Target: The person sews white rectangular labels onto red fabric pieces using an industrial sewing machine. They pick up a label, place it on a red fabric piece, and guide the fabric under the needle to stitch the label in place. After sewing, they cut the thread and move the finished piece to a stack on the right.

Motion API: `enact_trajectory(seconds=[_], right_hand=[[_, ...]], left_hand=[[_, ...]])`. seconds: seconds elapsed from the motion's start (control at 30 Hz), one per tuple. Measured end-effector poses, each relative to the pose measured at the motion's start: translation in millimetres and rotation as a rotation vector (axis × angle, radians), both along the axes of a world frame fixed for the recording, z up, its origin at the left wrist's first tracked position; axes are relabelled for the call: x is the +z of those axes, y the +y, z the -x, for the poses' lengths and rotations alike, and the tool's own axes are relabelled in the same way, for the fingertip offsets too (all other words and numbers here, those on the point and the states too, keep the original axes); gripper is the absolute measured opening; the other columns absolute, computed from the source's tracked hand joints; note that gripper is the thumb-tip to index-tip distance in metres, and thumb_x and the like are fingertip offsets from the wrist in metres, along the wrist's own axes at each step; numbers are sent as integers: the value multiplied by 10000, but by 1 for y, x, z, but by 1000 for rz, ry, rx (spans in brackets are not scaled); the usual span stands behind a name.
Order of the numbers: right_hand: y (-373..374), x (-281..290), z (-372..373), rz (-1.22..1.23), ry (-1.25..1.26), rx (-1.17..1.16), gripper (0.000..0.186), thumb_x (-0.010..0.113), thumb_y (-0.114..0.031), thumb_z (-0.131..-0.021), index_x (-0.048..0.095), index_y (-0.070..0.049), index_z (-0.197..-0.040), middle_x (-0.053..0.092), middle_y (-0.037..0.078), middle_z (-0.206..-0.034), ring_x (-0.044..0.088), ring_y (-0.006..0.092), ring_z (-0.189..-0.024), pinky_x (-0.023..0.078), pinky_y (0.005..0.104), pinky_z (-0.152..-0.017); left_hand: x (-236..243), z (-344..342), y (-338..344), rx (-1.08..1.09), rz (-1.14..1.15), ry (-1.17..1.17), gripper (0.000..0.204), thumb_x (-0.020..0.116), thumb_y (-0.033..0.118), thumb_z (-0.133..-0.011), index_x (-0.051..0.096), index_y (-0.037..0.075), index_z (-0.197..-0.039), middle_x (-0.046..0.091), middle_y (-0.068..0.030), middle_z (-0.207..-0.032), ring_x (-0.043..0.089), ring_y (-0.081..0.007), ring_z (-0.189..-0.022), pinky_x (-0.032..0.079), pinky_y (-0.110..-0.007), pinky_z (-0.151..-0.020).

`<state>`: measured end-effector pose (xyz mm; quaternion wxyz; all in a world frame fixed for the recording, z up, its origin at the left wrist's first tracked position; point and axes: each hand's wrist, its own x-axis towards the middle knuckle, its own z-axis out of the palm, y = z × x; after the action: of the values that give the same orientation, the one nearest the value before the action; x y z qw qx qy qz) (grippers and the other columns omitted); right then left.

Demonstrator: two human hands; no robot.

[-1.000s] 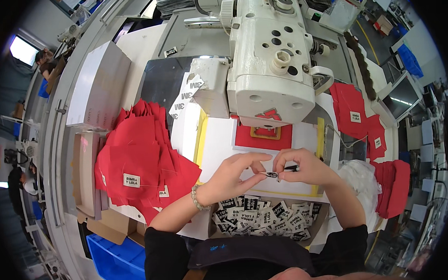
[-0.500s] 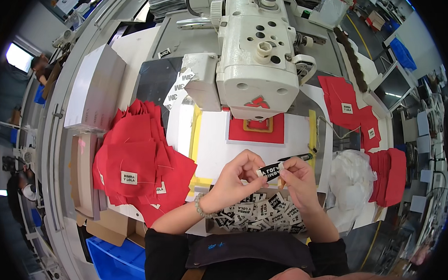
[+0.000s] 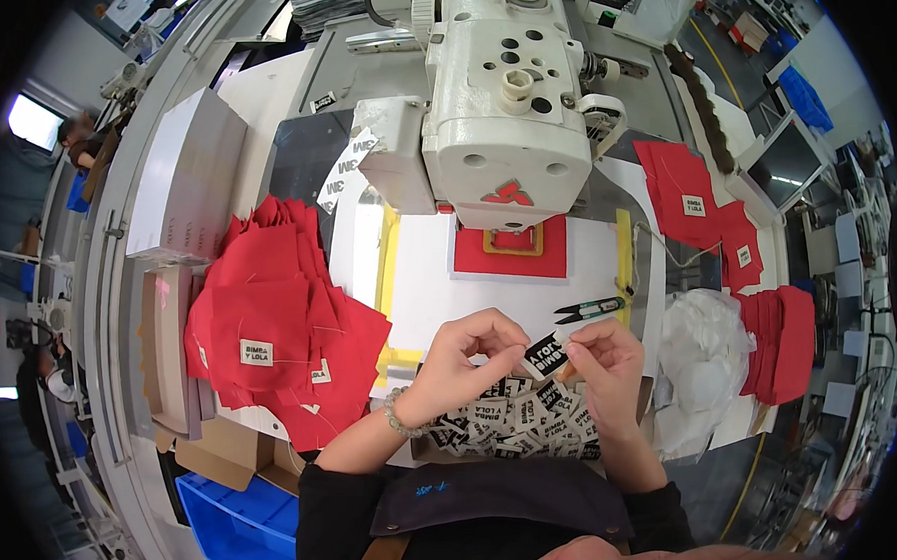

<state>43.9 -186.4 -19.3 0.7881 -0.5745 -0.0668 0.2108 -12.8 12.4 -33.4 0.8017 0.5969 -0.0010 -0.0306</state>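
Note:
A small black-and-white woven label [image 3: 546, 356] is stretched between my two hands, above a box of loose labels. The fingertips of my left hand [image 3: 471, 371] pinch its left edge. My right hand [image 3: 609, 371] grips the opposite edge between thumb and forefinger. Beneath both hands lies the heap of similar labels [image 3: 515, 424], partly covered by my wrists. Just beyond my right hand rest black-and-green thread snips [image 3: 588, 310] on the white work surface. Farther off, a red fabric piece [image 3: 468, 262] sits under the sewing machine's head [image 3: 509, 167], with a yellowish frame [image 3: 514, 243] on it.
Red fabric pieces with sewn-on labels [image 3: 270, 318] are heaped at the left, beside a white box [image 3: 186, 181]. More red pieces [image 3: 677, 195] lie at the right, near a clear plastic bag [image 3: 697, 364] and a red stack [image 3: 777, 346]. A blue bin [image 3: 241, 524] stands lower left.
The label has turned between my fingers and now shows more of its face. My hands have shifted slightly, leaving the thread snips more fully visible. The whole view has moved a little.

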Motion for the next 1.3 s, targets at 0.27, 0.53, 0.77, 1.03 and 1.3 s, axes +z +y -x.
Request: enact_trajectory(seconds=[0.27,0.53,0.77,1.03,1.3], right_hand=[[3,-10,-3,-81,56,-5,99,611,31,-895,557,28,-978,660,123,-863,662,148,-683,561,254,-622],[4,-2,-4,-106,125,-6,163,550,9,-926,510,20,-1084,663,120,-833,683,180,-683,558,261,-601],[-3,-5,-4,-35,48,37,247,542,-11,-922,459,7,-1155,669,141,-850,681,191,-668,570,285,-596],[2,-9,2,39,109,146,153,579,-1,-912,509,10,-1047,683,141,-877,675,168,-694,543,256,-612],[16,-19,12,-234,379,102,207,555,-72,-948,530,-16,-1146,694,165,-961,693,188,-767,557,289,-627]], left_hand=[[11,-3,-1,2,107,34,116,552,1,-935,603,-39,-1032,661,-78,-946,683,-131,-819,564,-245,-730],[4,-6,0,-5,-48,5,180,607,-15,-891,591,-9,-1070,672,-32,-854,663,-92,-791,526,-218,-692],[6,-13,3,66,-218,-44,226,642,-18,-872,591,21,-1089,660,-5,-827,617,-45,-733,472,-191,-641],[11,-22,3,128,-304,-98,265,648,-19,-865,579,21,-1118,654,1,-842,588,-40,-762,457,-199,-659],[13,-18,2,74,-223,-91,460,684,-4,-833,502,33,-1254,635,2,-830,586,-55,-772,455,-222,-701]])
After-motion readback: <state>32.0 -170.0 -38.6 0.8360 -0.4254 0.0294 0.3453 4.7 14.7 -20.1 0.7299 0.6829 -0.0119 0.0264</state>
